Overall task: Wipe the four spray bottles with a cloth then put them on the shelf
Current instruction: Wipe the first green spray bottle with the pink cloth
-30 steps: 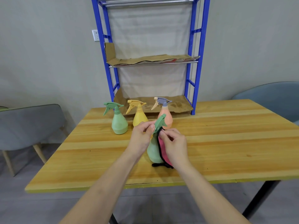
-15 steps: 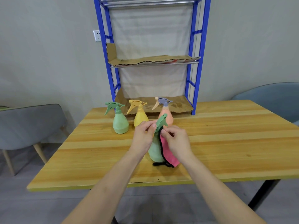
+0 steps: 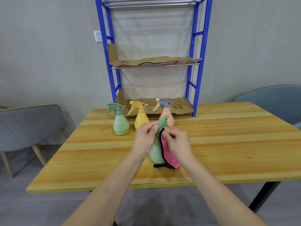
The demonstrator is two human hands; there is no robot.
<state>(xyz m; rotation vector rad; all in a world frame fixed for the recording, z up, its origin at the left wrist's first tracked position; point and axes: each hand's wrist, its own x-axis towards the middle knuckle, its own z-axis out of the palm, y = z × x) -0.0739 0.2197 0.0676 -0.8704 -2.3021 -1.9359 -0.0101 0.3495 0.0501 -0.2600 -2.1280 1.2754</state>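
My left hand pinches the spray head of the near green bottle, which stands upright on the table, well in front of the blue shelf. My right hand, fingers curled, grips the pink cloth against its neck. Closer to the shelf stands a row: second green bottle, yellow bottle and orange bottle, just before its bottom tier.

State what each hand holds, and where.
Left hand pinches the trigger head of the near green bottle; right hand pinches the cloth by its top.
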